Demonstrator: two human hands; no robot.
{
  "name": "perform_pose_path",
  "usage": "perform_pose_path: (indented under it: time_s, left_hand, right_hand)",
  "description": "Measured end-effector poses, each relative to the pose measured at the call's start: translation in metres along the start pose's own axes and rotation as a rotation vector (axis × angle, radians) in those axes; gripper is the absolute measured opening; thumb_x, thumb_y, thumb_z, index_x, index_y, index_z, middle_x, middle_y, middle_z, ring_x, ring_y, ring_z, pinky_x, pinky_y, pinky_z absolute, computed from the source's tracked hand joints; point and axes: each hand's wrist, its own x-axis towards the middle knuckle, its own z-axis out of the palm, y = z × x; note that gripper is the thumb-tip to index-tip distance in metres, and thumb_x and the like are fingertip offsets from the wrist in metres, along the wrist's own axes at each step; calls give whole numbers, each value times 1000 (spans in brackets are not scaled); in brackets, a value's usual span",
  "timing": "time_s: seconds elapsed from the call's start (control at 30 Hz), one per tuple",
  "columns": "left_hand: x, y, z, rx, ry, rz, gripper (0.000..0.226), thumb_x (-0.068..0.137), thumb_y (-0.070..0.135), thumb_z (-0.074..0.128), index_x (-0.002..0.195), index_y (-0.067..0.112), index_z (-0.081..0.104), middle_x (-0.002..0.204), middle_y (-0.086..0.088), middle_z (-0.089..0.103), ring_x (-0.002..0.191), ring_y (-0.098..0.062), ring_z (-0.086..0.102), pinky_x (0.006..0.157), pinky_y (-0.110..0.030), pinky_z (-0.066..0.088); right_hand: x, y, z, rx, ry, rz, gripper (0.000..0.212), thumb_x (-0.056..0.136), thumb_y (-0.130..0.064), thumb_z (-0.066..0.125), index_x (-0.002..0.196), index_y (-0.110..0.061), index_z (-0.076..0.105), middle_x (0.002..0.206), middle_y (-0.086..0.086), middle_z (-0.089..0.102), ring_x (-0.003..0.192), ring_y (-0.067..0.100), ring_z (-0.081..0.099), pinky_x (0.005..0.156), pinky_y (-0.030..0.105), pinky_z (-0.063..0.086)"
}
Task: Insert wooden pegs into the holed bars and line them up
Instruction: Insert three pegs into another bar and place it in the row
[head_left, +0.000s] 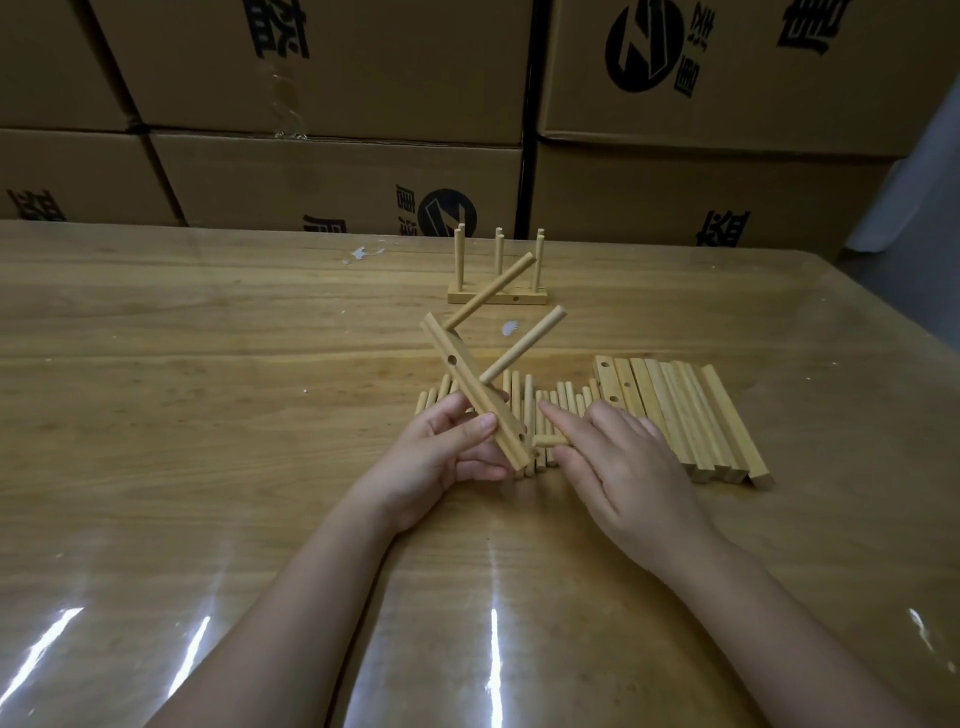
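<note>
Head view shows my left hand (447, 457) in the middle of the frame, fingers curled round the low end of a bar (470, 384). The bar is lifted off the table (208, 338) and leans up to the left. Two pegs (522, 345) stick out of it, pointing up and right. I can see an open hole (452, 359) between them, and one more near the bottom end. Far back, above the bar in the frame, a done bar (497, 298) sits on the table with its pegs standing up. Loose pegs (563, 397) lie in a row just behind my hands. Right of the middle, my right hand (623, 467) pinches one peg (549, 441) between thumb and finger, its tip just beside the bottom hole. Spare bars (691, 415) lie side by side at the right.

I think the step now is putting this peg in. To do it well I should hold the bar still, point the peg straight at the hole, and push gently so it goes in straight like the others, not crooked.
</note>
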Motion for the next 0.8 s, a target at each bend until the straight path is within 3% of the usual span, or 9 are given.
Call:
perform_pose_path:
  time_s: [0.1, 0.37, 0.7, 0.8]
  left_hand:
    - [0, 0, -1, -11, -8, -1, 37, 78, 25, 73, 114, 22, 66, 107, -15, 71, 80, -20, 72, 68, -27, 58]
    - [-1, 0, 1, 17, 8, 2, 32, 75, 23, 74, 107, 25, 70, 105, -15, 71, 82, -21, 72, 70, -28, 58]
    - [-1, -3, 3, 72, 33, 14, 27, 75, 24, 73, 102, 29, 73, 99, -13, 73, 77, -19, 72, 65, -25, 57]
    - [-1, -3, 3, 87, 44, 13, 27, 75, 22, 72, 102, 27, 73, 99, -14, 73, 78, -21, 72, 64, -24, 57]
  right_hand:
    - [-1, -1, 2, 4, -20, 19, 45, 96, -31, 28, 129, -13, 54, 85, -7, 45, 82, 11, 46, 73, 29, 35]
    - [0, 0, -1, 67, 97, -30, 28, 91, -26, 44, 100, -15, 68, 87, -3, 62, 82, 16, 58, 72, 31, 39]
    - [1, -3, -5, -25, 156, -59, 23, 88, -24, 50, 96, -20, 72, 84, -4, 61, 78, 16, 57, 75, 32, 31]
    - [1, -4, -6, -39, 150, -63, 15, 86, -18, 61, 96, -20, 72, 83, -3, 61, 78, 18, 57, 76, 32, 31]
